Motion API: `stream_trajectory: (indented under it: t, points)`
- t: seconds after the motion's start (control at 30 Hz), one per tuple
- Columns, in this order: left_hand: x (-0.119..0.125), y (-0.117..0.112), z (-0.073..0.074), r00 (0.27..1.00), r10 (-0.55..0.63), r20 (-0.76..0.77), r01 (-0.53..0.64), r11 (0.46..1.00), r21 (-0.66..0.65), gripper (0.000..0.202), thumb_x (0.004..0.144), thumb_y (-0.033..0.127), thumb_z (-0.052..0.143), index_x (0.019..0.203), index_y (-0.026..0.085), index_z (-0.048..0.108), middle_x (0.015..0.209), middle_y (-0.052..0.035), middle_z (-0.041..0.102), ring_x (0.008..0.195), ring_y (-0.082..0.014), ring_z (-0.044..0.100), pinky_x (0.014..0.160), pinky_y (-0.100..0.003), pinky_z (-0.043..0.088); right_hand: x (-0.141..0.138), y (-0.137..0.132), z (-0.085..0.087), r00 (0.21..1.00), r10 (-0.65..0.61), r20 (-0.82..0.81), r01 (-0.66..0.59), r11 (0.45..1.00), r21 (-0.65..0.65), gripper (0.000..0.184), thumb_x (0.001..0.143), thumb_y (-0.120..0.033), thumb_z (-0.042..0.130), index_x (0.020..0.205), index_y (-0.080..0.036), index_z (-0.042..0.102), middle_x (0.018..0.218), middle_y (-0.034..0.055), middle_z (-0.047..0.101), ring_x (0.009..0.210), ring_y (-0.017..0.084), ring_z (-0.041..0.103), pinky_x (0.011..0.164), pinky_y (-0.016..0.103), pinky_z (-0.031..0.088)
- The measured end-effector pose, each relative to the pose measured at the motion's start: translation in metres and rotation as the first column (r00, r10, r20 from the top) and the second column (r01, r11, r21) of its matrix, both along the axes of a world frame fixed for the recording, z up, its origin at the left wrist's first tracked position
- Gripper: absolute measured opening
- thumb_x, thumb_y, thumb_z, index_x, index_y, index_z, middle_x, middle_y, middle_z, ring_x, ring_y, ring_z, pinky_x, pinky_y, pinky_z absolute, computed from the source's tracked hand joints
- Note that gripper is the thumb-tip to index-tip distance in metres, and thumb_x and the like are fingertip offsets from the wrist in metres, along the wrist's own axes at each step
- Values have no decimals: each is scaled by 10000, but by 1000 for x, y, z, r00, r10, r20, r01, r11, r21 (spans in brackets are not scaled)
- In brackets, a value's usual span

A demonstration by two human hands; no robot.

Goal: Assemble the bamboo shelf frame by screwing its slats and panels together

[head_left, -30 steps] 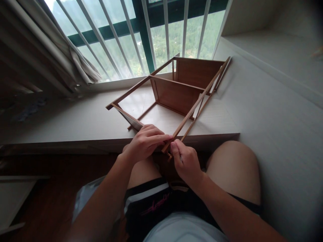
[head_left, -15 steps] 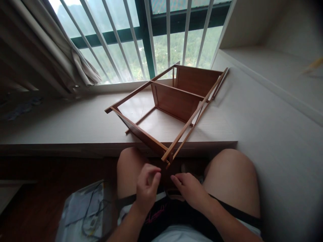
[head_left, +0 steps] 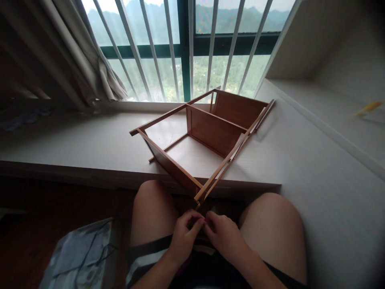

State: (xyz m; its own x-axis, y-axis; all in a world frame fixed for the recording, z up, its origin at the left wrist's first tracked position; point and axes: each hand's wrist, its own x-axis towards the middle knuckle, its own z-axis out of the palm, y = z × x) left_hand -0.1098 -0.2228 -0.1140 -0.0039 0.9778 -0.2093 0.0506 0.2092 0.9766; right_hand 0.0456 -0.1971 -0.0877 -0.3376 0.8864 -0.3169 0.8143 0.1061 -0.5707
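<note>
My left hand [head_left: 187, 233] and my right hand [head_left: 223, 233] meet above my lap, thumbs and fingertips pinched together. Whatever lies between the fingertips, if anything, is too small or hidden to make out. Just beyond them is the near corner of a brown wooden shelf rack [head_left: 217, 130], lying on its side. It has slim wooden legs and several flat panels. Most of the rack rests on the pale window ledge [head_left: 99, 136], while its near end juts past the ledge's edge toward my knees. Neither hand clearly touches the rack.
Barred windows [head_left: 186, 60] rise behind the ledge, with a curtain [head_left: 75, 52] on the left. A pale wall panel [head_left: 319, 160] borders the right side. On the floor at lower left stands a box [head_left: 81, 253] with dark cables on it. Something yellow [head_left: 371, 107] shows at far right.
My hands have come together from being apart, and their fingertips now meet. The view has tilted up and shifted slightly; the rack lies as before on the ledge.
</note>
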Motion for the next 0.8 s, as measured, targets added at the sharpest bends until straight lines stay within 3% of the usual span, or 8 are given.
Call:
stream_trajectory:
  t: [0.13, 0.27, 0.33, 0.47, 0.6, 0.8]
  points:
    - [6, 4, 5, 952, 157, 263, -130, 985, -118, 246, 811, 384, 675, 826, 141, 641, 618, 23, 498, 601, -99, 438, 604, -227, 361, 16, -8, 12, 976, 71, -207, -22, 973, 230, 197, 937, -330, 501, 805, -198, 562, 655, -9, 596, 587, 128, 555, 578, 246, 346]
    - [21, 10, 20, 856, 141, 498, -102, 989, -105, 245, 799, 369, 697, 816, 134, 629, 596, 35, 465, 584, -82, 409, 598, -224, 339, 33, -13, 17, 925, 204, -320, -12, 859, 513, 97, 944, -202, 485, 894, -184, 566, 717, 12, 594, 618, 127, 544, 599, 246, 388]
    - [29, 14, 30, 808, 129, 575, -84, 991, -105, 249, 784, 365, 717, 793, 132, 629, 587, 33, 479, 567, -75, 410, 585, -223, 333, 38, -11, 24, 915, 255, -313, -21, 804, 595, 92, 932, -139, 481, 926, -181, 564, 736, 26, 605, 629, 135, 548, 600, 254, 398]
    - [39, 21, 47, 720, 119, 683, -39, 991, -131, 236, 768, 351, 737, 805, 133, 656, 507, 40, 478, 488, -69, 418, 534, -220, 315, 44, -3, 46, 911, 317, -263, -65, 740, 669, 128, 898, -75, 497, 929, -177, 567, 672, 20, 571, 582, 139, 511, 560, 270, 382]
    - [43, 25, 58, 632, 78, 771, 10, 994, -110, 204, 746, 307, 758, 818, 126, 701, 472, 46, 458, 428, -56, 403, 482, -211, 284, 45, 2, 65, 916, 309, -255, -46, 714, 699, 150, 874, -52, 527, 923, -182, 583, 659, 18, 560, 572, 138, 496, 554, 282, 365]
    - [46, 30, 69, 538, 114, 835, 17, 989, -146, 166, 756, 268, 752, 833, 126, 716, 476, 52, 433, 443, -37, 370, 471, -189, 283, 39, 8, 70, 915, 339, -218, -91, 700, 709, 141, 858, -39, 556, 879, -178, 571, 660, 20, 549, 579, 137, 474, 562, 291, 341]
